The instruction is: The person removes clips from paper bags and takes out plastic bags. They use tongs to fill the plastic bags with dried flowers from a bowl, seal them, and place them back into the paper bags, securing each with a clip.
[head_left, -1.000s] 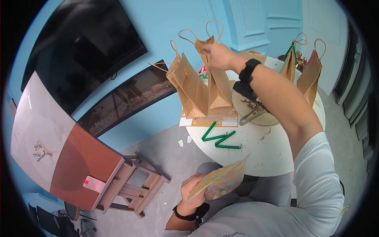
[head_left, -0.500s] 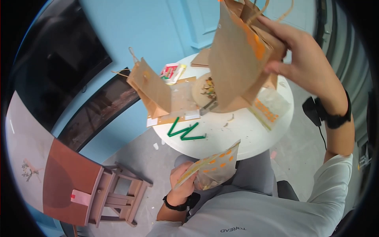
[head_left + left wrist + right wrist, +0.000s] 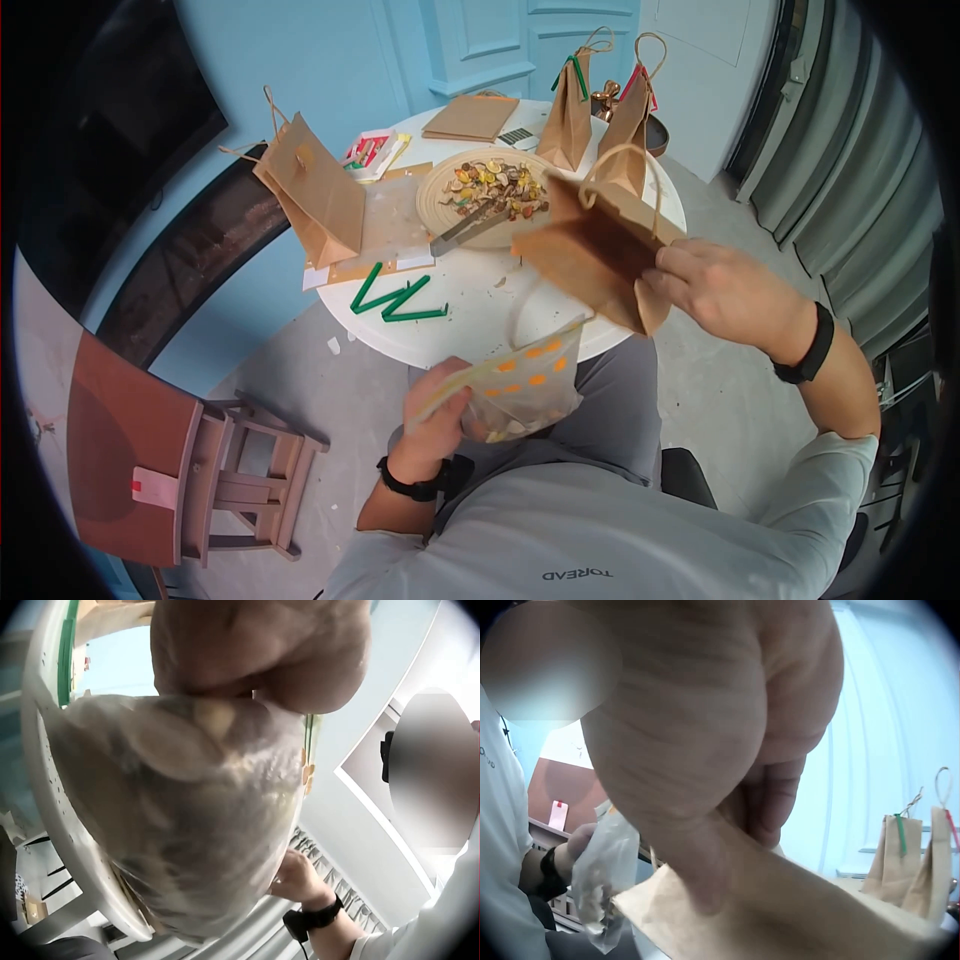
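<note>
My left hand grips a see-through plastic pouch with orange patches by its top edge, over my lap. Pale and dark pieces show inside the pouch in the left wrist view. Out to the right, my right hand pinches the rim of a brown paper bag with twisted handles. This bag is tilted, its mouth spread and facing me, just right of the pouch and over the table's near edge. In the right wrist view, thumb and fingers lie on either side of the bag's paper wall.
On the round white table lies a woven plate of dried slices with metal tongs. Another paper bag stands left, two more at back right. Green folded strips lie near the front edge. A wooden stool stands left.
My right hand has lifted one paper bag from beside the left bag, carried it right and towards me, and tipped its mouth my way. My left hand keeps the pouch.
</note>
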A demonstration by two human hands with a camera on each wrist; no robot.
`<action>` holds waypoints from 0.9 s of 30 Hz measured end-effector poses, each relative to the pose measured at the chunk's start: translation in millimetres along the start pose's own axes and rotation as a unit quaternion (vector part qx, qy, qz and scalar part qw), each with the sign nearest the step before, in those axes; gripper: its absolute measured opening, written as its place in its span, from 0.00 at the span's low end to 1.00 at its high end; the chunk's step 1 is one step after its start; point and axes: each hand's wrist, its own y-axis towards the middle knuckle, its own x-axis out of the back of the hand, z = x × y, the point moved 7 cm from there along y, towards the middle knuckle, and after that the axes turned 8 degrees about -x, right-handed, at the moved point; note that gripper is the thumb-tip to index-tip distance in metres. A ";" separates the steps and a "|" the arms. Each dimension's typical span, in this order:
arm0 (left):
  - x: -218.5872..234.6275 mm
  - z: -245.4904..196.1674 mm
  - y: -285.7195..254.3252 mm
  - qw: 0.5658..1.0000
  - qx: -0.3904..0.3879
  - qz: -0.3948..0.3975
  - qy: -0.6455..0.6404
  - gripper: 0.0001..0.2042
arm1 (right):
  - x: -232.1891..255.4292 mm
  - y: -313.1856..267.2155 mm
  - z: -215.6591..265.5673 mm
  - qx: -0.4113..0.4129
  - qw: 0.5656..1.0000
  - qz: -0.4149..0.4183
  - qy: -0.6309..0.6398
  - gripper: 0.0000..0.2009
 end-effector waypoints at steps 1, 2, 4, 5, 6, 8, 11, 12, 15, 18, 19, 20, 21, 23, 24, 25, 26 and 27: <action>3.8 7.3 -4.3 0.996 0.054 -0.036 -0.061 0.17 | -4.8 -2.2 4.0 0.014 1.000 0.019 0.012 0.17; 7.4 14.7 -7.8 0.984 0.105 -0.072 -0.122 0.19 | -5.0 -3.3 7.0 0.015 0.999 0.011 0.051 0.16; 17.9 7.8 -7.6 0.980 0.115 -0.079 -0.144 0.22 | -4.4 -4.8 15.7 0.016 0.992 -0.006 0.129 0.16; 25.1 6.3 -5.5 0.977 0.113 -0.098 -0.151 0.23 | -5.2 -4.5 17.7 0.002 0.991 -0.017 0.131 0.17; 32.3 4.8 -3.4 0.974 0.111 -0.118 -0.158 0.24 | -6.2 -4.2 19.5 -0.013 0.991 -0.028 0.133 0.18; 48.2 4.2 0.3 0.963 0.098 -0.191 -0.164 0.24 | -12.5 -7.5 20.3 -0.046 0.991 -0.034 0.123 0.18; 63.9 -2.7 16.6 0.937 0.113 -0.241 -0.227 0.25 | -25.5 -9.4 20.0 -0.090 0.991 -0.052 0.088 0.16; 60.5 -11.1 26.2 0.934 0.103 -0.237 -0.247 0.26 | -29.2 -8.9 20.8 -0.099 0.989 -0.076 0.076 0.15; 40.1 -31.3 53.8 0.926 0.076 -0.230 -0.288 0.27 | -29.8 -7.5 26.2 -0.118 0.985 -0.110 0.064 0.12; 7.3 -25.4 66.7 0.925 0.063 -0.177 -0.330 0.26 | -31.3 -4.2 28.6 -0.130 0.983 -0.114 0.061 0.13; -4.2 -15.3 68.5 0.922 0.062 -0.122 -0.363 0.25 | -31.4 -3.9 28.9 -0.135 0.983 -0.112 0.059 0.14; -15.2 -7.9 68.8 0.925 0.065 -0.085 -0.364 0.25 | -30.8 -3.3 30.0 -0.139 0.983 -0.099 0.063 0.14; -28.2 -5.6 71.0 0.928 0.068 -0.047 -0.364 0.25 | -28.9 -2.2 30.9 -0.142 0.984 -0.086 0.067 0.14; -58.3 -11.5 77.6 0.949 0.081 -0.012 -0.305 0.25 | -27.7 -1.3 32.3 -0.147 0.984 -0.074 0.070 0.13; -63.9 -7.3 74.9 0.946 0.087 -0.024 -0.310 0.25 | -28.4 -1.0 32.5 -0.147 0.984 -0.075 0.070 0.13; -67.8 -1.3 70.5 0.944 0.094 -0.036 -0.316 0.24 | -28.4 -1.1 33.5 -0.148 0.984 -0.076 0.071 0.12; -70.1 3.3 67.0 0.941 0.100 -0.049 -0.320 0.24 | -27.6 -0.8 33.5 -0.156 0.982 -0.073 0.074 0.12; -70.3 6.2 63.7 0.936 0.106 -0.073 -0.327 0.23 | -26.4 -0.2 33.5 -0.164 0.981 -0.070 0.077 0.11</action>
